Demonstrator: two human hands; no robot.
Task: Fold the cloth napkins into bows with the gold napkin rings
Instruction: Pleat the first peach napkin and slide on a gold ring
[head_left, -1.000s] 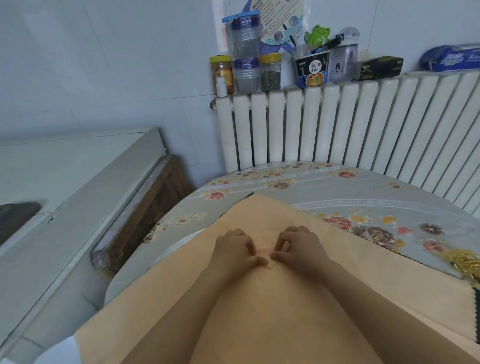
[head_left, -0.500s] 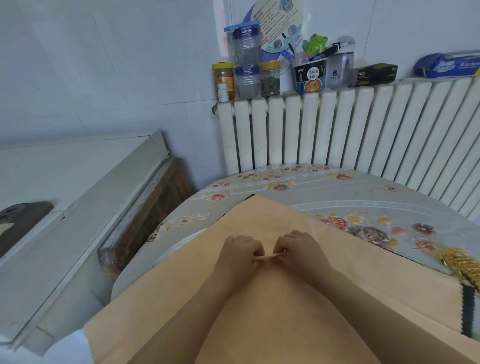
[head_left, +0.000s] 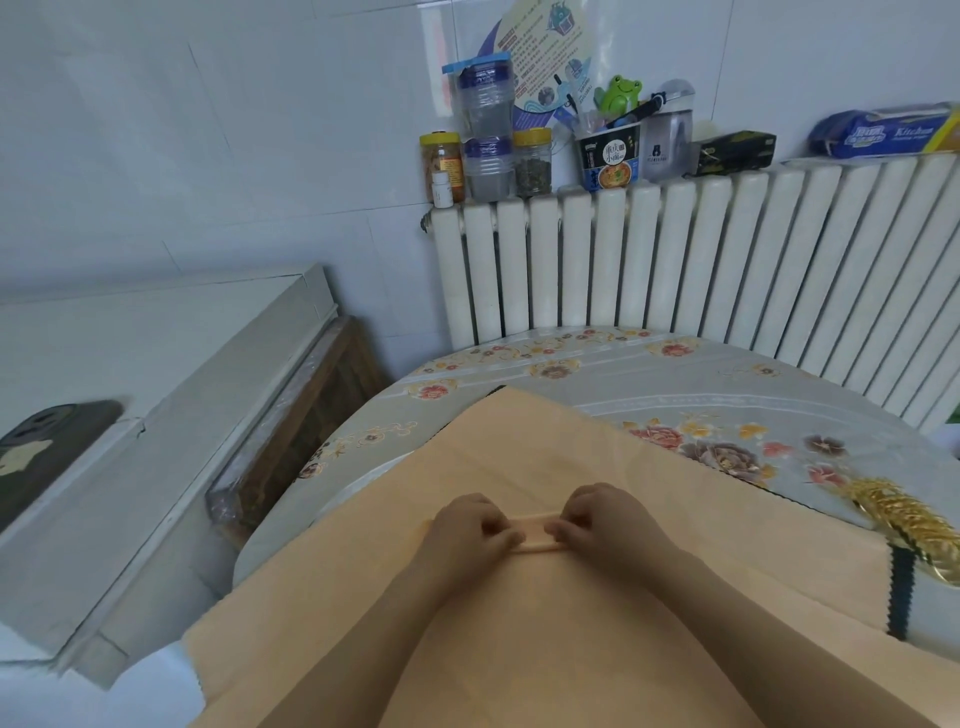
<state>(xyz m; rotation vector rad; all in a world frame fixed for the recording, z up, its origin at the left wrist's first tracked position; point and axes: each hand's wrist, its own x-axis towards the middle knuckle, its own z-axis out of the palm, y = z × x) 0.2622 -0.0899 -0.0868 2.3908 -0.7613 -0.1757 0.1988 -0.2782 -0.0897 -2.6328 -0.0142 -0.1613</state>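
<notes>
The peach napkin (head_left: 571, 649) lies spread over the near side of the round table (head_left: 727, 395), reaching from the near edge towards the middle, one corner pointing at the radiator (head_left: 675, 270). Both hands sit close together near the middle of the cloth. The left hand (head_left: 467, 530) and the right hand (head_left: 608, 519) each have their fingers closed in a tight pinch on a small raised ridge of fabric stretched between them.

That ridge is short and thin, so it looks easy to lose: if either pinch eases, the pleat would likely flatten and the fold line would wander. Pulling unevenly could drag the whole cloth sideways, since nothing weighs it down, and skew the bow. The forearms rest on the cloth, which may crease it where no crease is wanted.

The gold rings (head_left: 904, 519) lie in a heap at the right edge of the table, just beside the napkin; a sliding cloth could nudge them off.
</notes>
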